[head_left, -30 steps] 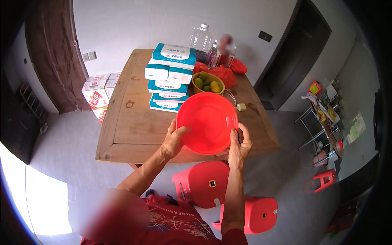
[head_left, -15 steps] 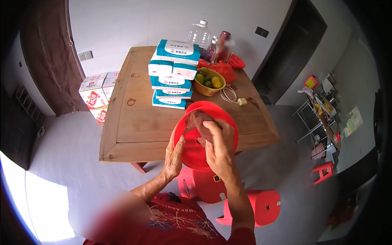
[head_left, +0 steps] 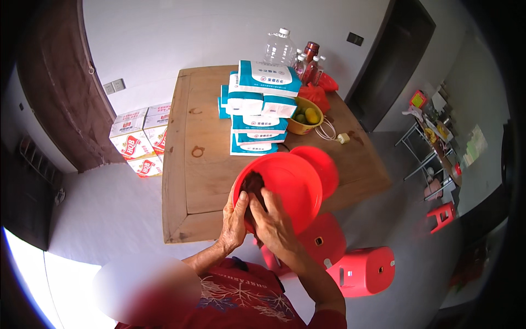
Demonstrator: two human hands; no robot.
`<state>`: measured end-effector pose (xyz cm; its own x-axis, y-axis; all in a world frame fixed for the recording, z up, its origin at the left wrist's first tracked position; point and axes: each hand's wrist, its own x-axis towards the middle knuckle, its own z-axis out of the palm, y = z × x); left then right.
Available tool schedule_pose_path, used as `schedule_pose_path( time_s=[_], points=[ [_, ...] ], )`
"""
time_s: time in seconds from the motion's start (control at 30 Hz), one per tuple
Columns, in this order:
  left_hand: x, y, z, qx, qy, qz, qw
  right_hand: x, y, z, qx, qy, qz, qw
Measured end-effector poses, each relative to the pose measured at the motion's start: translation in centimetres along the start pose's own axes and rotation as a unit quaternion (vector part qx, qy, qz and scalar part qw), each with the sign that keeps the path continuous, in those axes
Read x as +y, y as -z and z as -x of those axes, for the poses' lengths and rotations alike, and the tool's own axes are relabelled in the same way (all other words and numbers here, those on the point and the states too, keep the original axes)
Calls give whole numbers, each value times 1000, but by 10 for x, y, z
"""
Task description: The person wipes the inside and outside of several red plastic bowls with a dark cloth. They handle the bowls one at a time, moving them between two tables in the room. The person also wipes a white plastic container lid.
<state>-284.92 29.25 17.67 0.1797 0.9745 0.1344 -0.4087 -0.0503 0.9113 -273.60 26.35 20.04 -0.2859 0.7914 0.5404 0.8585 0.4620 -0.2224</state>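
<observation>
My left hand point(head_left: 234, 223) is closed on the left rim of a red plastic basin point(head_left: 296, 189), thumb on the inner side, with the basin tilted over the table's near edge. Bunched against the inside wall on that same side is a dark brown cloth point(head_left: 253, 183). The fingers of my right hand point(head_left: 272, 226) are pressed round the cloth, close beside my left thumb. Just beyond the held basin, a second red basin point(head_left: 324, 167) shows in part behind it.
The wooden table point(head_left: 208, 181) bears stacked tissue packs point(head_left: 262, 118), a yellow bowl point(head_left: 302, 127) of fruit, a white cable with a plug point(head_left: 343, 138), and bottles point(head_left: 280, 49) at the back. Red stools point(head_left: 364, 272) stand below. Cartons point(head_left: 134, 140) lie left; a side table point(head_left: 433, 142) is right.
My right hand has moved the cloth from the basin's upper middle to its left wall. The second basin shows more at the right. The view has shifted, so the table sits further right.
</observation>
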Motion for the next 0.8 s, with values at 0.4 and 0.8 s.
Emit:
schedule_pose_path(
  time_s=[0.4,0.8],
  points=[
    [13,33,-4,39,-34,-53,997,-1,-16,-40,50,-158,221,961],
    [9,21,10,66,-47,32,996,0,9,-7,-194,90,-156,964]
  ],
)
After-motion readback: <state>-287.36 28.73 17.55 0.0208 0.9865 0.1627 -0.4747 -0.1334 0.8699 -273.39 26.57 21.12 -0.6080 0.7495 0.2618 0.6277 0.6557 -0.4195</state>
